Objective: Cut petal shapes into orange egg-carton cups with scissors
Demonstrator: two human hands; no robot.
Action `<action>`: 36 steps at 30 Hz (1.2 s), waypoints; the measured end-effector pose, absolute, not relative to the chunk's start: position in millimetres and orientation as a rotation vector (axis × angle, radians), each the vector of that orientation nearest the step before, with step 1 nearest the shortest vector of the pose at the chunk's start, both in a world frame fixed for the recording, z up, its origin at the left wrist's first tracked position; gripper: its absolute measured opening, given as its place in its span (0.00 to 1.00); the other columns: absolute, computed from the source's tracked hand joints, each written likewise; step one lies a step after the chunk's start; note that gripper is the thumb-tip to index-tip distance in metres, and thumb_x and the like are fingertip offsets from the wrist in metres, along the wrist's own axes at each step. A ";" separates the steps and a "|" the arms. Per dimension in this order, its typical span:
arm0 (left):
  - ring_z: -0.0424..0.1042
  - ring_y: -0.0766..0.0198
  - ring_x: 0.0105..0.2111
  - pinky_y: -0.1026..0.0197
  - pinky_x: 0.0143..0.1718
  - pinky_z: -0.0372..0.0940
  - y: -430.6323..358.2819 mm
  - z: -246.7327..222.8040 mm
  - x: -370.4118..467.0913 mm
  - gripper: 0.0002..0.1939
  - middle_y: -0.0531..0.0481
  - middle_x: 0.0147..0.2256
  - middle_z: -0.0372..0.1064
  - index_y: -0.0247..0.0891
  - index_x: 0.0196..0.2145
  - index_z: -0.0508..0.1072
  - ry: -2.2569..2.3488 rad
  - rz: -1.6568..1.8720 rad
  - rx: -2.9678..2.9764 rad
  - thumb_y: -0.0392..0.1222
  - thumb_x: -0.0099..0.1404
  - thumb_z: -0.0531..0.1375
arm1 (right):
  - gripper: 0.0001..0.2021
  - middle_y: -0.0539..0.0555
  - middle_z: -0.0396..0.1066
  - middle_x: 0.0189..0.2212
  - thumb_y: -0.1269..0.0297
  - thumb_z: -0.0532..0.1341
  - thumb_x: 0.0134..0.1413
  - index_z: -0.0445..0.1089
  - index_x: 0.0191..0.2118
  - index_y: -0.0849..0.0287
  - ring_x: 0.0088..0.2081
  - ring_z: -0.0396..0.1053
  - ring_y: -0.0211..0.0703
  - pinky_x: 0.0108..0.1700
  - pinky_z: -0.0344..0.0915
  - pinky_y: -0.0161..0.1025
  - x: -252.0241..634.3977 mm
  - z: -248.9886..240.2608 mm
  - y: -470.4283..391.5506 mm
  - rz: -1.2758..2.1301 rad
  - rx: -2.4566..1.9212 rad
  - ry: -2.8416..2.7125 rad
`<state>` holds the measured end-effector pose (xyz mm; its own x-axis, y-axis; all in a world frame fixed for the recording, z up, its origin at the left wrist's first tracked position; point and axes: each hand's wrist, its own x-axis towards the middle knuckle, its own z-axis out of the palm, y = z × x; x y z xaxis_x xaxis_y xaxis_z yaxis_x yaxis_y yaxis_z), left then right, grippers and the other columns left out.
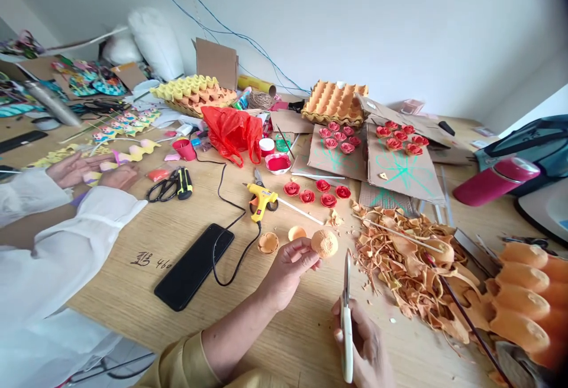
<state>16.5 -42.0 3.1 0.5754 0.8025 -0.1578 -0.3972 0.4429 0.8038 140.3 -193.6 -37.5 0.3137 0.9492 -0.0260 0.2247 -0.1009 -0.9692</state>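
Observation:
Between the thumb and fingers of my left hand (290, 270) is an orange egg-carton cup (325, 243), its rounded, rough bottom turned toward me. My right hand (361, 340) grips a pair of scissors (347, 311) with white handles, blades pointing up and away, a short gap from the cup. Just beyond my left hand lie a cut cup with petal-like edges (268, 243) and a plain cup (297, 233). Right of the scissors spreads a heap of orange carton scraps (394, 258).
A yellow glue gun (261, 200), black phone (194, 267) and red carton roses (307, 196) lie ahead. More roses rest on cardboard (403, 169). Egg trays (523, 299) stand at right. A co-worker's hands (118, 175) hold a painted carton strip at left. A pink bottle (494, 181) lies right.

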 end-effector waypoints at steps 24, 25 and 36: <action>0.63 0.70 0.28 0.63 0.36 0.58 -47.2 7.3 19.4 0.16 0.54 0.29 0.69 0.36 0.33 0.76 0.579 0.848 0.641 0.47 0.51 0.73 | 0.14 0.53 0.69 0.28 0.52 0.61 0.60 0.66 0.29 0.56 0.34 0.63 0.49 0.37 0.62 0.42 146.2 -51.0 -195.8 0.804 -1.736 -1.351; 0.63 0.70 0.28 0.63 0.36 0.58 -47.9 7.5 19.4 0.16 0.54 0.28 0.69 0.36 0.32 0.76 0.579 0.839 0.665 0.48 0.52 0.73 | 0.14 0.53 0.69 0.28 0.52 0.61 0.60 0.66 0.29 0.55 0.34 0.63 0.49 0.37 0.62 0.42 146.3 -51.5 -195.9 0.806 -1.736 -1.352; 0.63 0.70 0.29 0.63 0.36 0.58 -54.3 7.3 21.1 0.11 0.52 0.30 0.69 0.37 0.31 0.77 0.523 0.797 0.726 0.46 0.55 0.71 | 0.15 0.53 0.67 0.25 0.52 0.60 0.59 0.65 0.26 0.55 0.33 0.62 0.49 0.36 0.62 0.42 138.4 -40.0 -189.0 0.715 -1.655 -1.299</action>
